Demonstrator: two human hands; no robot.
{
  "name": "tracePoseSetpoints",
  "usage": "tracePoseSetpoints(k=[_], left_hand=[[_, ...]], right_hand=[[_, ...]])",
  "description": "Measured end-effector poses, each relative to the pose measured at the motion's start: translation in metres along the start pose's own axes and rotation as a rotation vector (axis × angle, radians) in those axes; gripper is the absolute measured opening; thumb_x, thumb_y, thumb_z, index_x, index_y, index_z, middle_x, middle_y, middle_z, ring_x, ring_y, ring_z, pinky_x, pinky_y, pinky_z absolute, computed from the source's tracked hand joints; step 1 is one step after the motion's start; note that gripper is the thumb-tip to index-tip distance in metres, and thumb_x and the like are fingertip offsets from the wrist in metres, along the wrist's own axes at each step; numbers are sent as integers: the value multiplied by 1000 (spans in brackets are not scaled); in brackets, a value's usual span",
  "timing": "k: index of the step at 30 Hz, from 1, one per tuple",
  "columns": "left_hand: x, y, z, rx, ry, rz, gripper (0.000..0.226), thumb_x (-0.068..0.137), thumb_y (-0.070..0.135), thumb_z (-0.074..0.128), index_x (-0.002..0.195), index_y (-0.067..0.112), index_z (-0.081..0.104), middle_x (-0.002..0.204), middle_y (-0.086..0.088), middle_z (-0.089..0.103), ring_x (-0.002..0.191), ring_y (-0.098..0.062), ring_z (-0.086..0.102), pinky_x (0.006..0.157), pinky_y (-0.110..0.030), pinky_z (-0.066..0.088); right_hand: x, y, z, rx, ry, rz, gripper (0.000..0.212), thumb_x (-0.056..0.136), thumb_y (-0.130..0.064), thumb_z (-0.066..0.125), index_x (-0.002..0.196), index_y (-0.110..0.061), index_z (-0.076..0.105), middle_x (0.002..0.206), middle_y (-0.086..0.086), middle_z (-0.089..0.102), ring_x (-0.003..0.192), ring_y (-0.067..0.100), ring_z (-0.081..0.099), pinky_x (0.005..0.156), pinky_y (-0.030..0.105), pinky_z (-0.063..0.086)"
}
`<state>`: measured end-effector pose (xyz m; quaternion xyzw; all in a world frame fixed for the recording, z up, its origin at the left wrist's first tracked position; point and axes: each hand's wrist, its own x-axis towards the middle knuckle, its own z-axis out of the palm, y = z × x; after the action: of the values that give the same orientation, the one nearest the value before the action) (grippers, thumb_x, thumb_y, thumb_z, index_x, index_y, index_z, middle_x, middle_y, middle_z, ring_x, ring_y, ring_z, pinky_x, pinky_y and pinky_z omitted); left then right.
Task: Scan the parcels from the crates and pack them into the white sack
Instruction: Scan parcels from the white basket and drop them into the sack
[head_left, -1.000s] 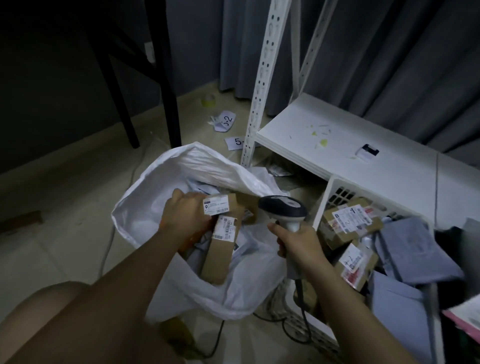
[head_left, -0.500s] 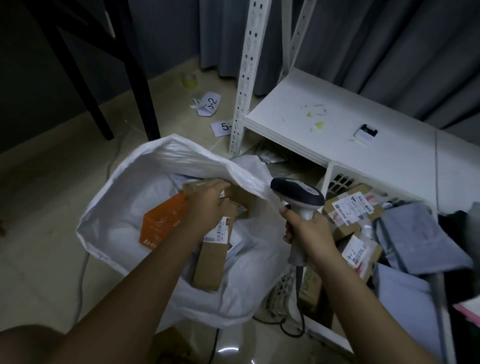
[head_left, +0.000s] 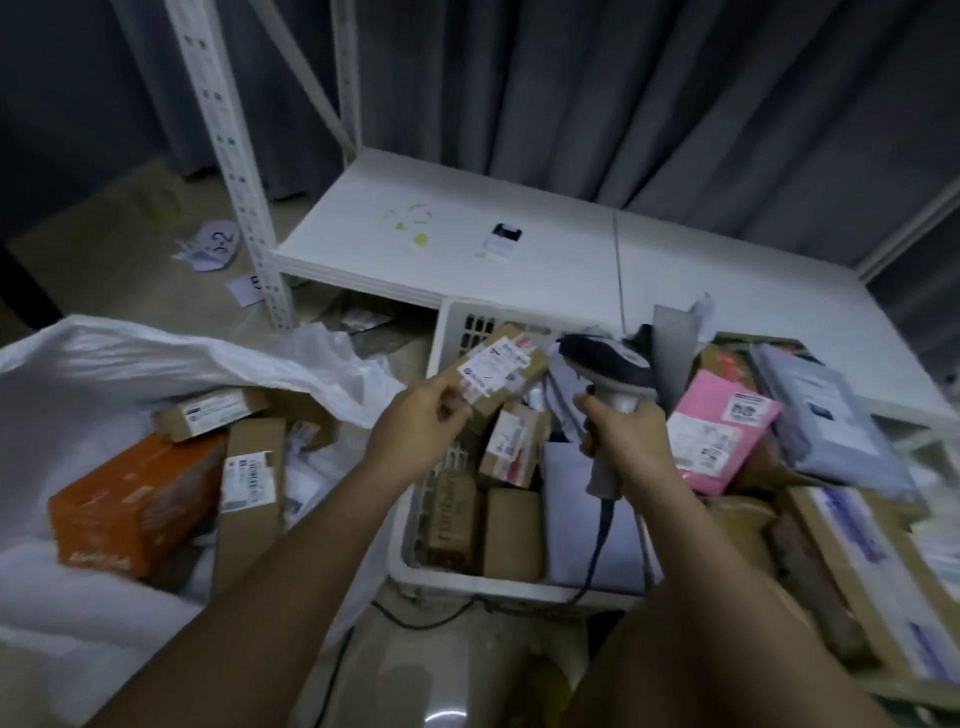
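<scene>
A labelled cardboard parcel (head_left: 501, 371) is pinched by the outstretched left hand (head_left: 415, 434) above the white slatted crate (head_left: 452, 332), while the right hand (head_left: 626, 436) fists a barcode scanner (head_left: 605, 364).

We see our two forearms bare from the near edge of the view up to the wrists, with no sleeve on either. Our left hand (head_left: 415, 434) and right hand (head_left: 626, 441) are bare too, with no glove, ring, watch or band showing. Our fingernails look short and unpainted, though the dim, blurred picture leaves that unsure.
</scene>
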<state>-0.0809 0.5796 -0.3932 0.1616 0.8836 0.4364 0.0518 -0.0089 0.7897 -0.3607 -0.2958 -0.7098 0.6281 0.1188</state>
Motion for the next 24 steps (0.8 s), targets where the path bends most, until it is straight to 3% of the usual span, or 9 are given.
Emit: tracePoseSetpoints(k=[4, 7, 8, 10, 13, 15, 19, 22, 24], left_hand=[[23, 3, 54, -55, -197, -226, 21, 85, 30, 70, 98, 15, 63, 97, 0, 67, 88, -13, 61, 79, -30, 50], [32, -10, 96, -81, -174, -252, 25, 80, 24, 75, 100, 18, 62, 82, 13, 62, 67, 10, 58, 57, -8, 42], [34, -14, 110, -103, -158, -258, 31, 79, 22, 77, 104, 19, 60, 82, 15, 59, 65, 13, 56, 53, -7, 39], [39, -25, 135, -141, -152, -300, 44, 76, 22, 79, 114, 18, 57, 96, 9, 61, 77, 6, 57, 63, -17, 47], [49, -39, 163, -131, -152, -404, 54, 70, 27, 83, 112, 15, 51, 109, 1, 59, 100, -18, 60, 80, -40, 55], [54, -47, 175, -110, -186, -448, 71, 66, 34, 84, 121, 14, 43, 116, 2, 49, 104, -18, 54, 78, -35, 52], [55, -57, 193, -49, -293, -426, 98, 66, 32, 85, 139, 20, 21, 117, 2, 27, 100, -11, 34, 58, -11, 27], [52, -61, 198, -16, -276, -388, 95, 67, 29, 85, 137, 19, 22, 123, -4, 31, 99, -14, 37, 58, -11, 29], [51, -58, 198, 13, -258, -383, 95, 66, 29, 84, 138, 19, 22, 129, -9, 36, 104, -20, 45, 69, -21, 39]], right_hand=[[28, 8, -24, -104, -3, -65, 23, 85, -13, 69, 68, -16, 55, 42, -9, 52, 39, 5, 46, 40, 22, 40], [46, 27, -26, -128, -70, -29, 21, 84, -19, 71, 68, -20, 57, 52, -8, 58, 53, 12, 53, 51, 27, 42], [53, 31, -25, -126, -97, -6, 16, 83, -21, 71, 71, -19, 60, 60, -2, 61, 60, 17, 55, 56, 31, 44], [67, 35, -26, -65, -143, 47, 12, 83, -24, 71, 77, -16, 63, 63, 5, 60, 61, 21, 55, 57, 32, 45], [86, 37, -31, 66, -151, 128, 16, 84, -17, 71, 73, -15, 60, 49, -1, 54, 47, 14, 51, 48, 26, 44], [93, 38, -32, 106, -165, 172, 18, 86, -14, 70, 72, -15, 59, 47, -2, 53, 43, 11, 49, 45, 24, 44], [102, 39, -26, 119, -210, 222, 17, 87, -12, 68, 73, -13, 57, 48, -2, 53, 43, 10, 48, 47, 26, 43], [102, 39, -18, 89, -265, 235, 14, 86, -12, 68, 76, -13, 59, 47, -4, 54, 43, 8, 51, 50, 27, 45], [101, 39, -15, 72, -275, 230, 13, 86, -12, 69, 78, -15, 59, 46, -8, 56, 42, 5, 52, 49, 24, 47]])
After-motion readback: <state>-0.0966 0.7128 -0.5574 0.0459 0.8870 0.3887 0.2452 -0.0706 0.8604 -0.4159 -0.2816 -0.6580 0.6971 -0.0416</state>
